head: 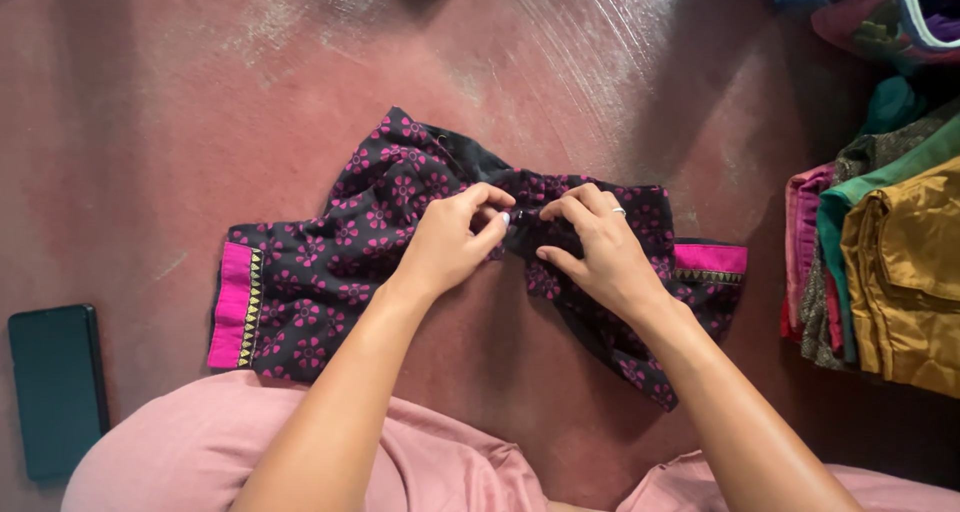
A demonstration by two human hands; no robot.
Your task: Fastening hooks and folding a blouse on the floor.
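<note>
Black blouse (340,262) with pink flower print, spread on red floor (150,102). Left hand (445,242) and right hand (590,247) meeting mid-garment, fingers pinched shut on front opening. Soft, light, floppy by look; best gripped at stitched edges, pink-bordered sleeves.

Blouse (400,242) lies mid-floor — phone (55,387) left, folded clothes (890,272) stacked right
</note>
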